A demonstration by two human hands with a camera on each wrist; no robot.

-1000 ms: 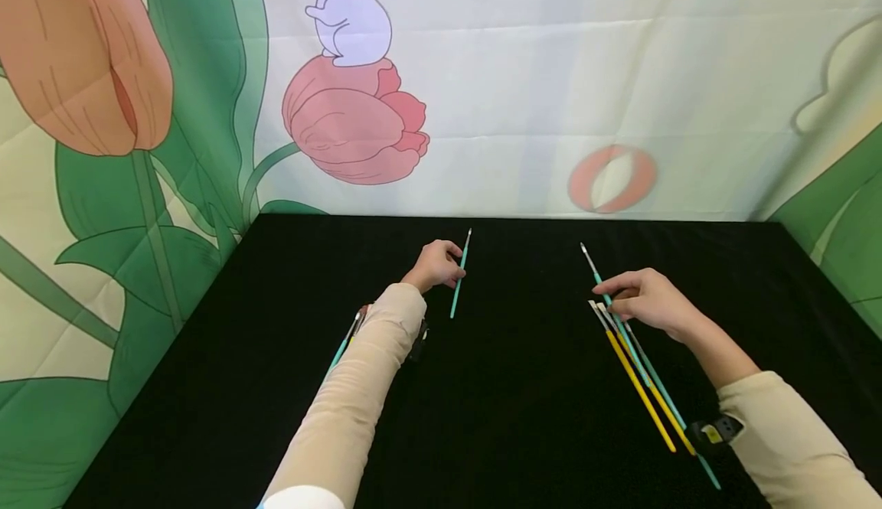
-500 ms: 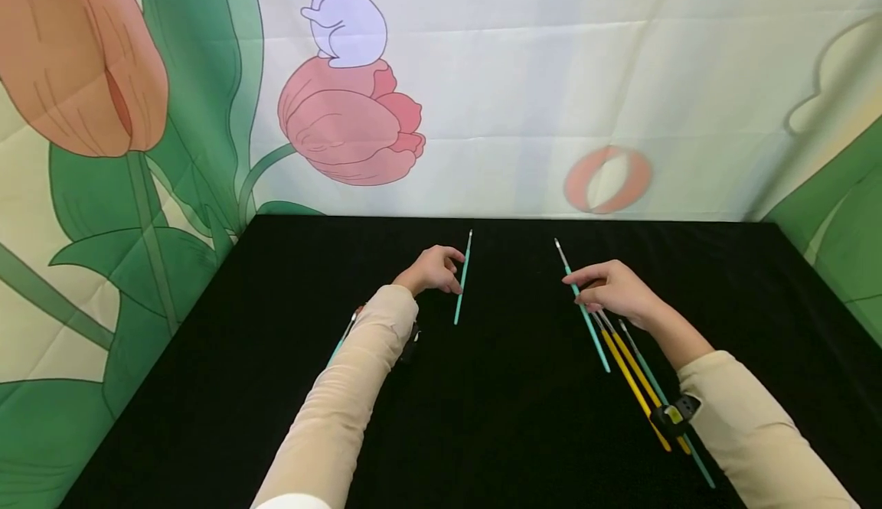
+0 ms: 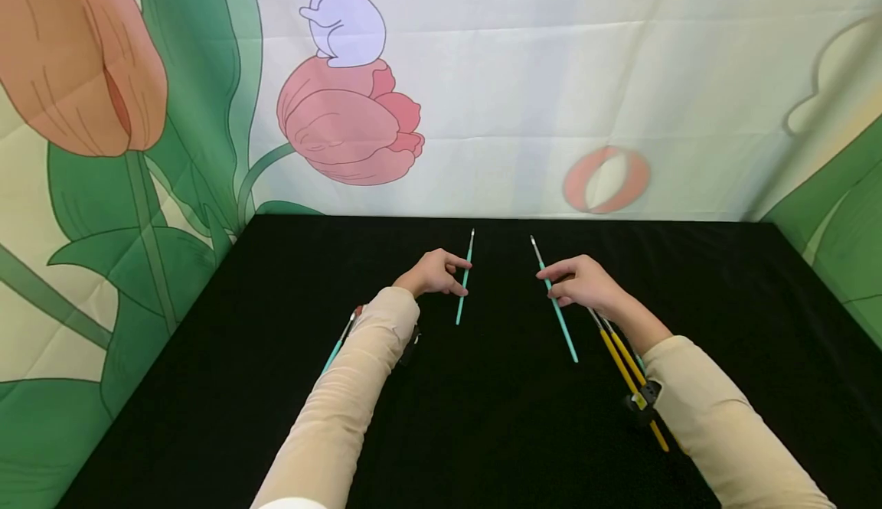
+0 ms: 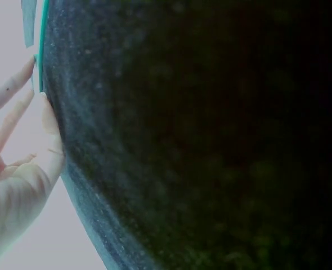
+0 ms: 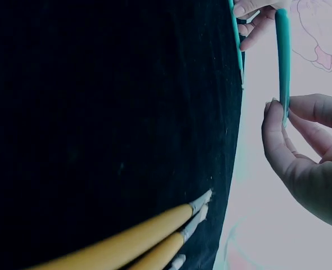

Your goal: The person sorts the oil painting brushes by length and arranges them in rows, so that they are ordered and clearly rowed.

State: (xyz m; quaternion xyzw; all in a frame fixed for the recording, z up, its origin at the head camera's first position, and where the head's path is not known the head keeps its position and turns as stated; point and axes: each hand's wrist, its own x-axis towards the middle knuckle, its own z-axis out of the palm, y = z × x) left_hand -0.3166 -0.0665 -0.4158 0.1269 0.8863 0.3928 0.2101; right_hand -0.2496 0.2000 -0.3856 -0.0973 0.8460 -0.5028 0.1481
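My right hand (image 3: 586,283) pinches a thin teal paintbrush (image 3: 565,333) between thumb and fingers, its pale tip pointing away toward the backdrop. In the right wrist view that paintbrush (image 5: 282,53) shows its handle end up close. Over the cloth's far middle, my left hand (image 3: 432,272) touches a second teal paintbrush (image 3: 460,306) with thumb and forefinger, the two spread apart along its handle. The left wrist view has this paintbrush (image 4: 43,34) at the upper left, right at the fingertips of the left hand (image 4: 19,174).
Yellow-handled paintbrushes (image 3: 623,363) lie on the black cloth (image 3: 510,432) under the right forearm, which partly covers them and a green one. More paintbrushes (image 3: 338,348) lie beside the left sleeve. A printed fabric backdrop (image 3: 496,111) rises behind the far edge.
My right hand has carried its teal paintbrush leftward, away from the yellow-handled ones. The left hand's fingers have spread along the other teal paintbrush, which has shifted slightly right.
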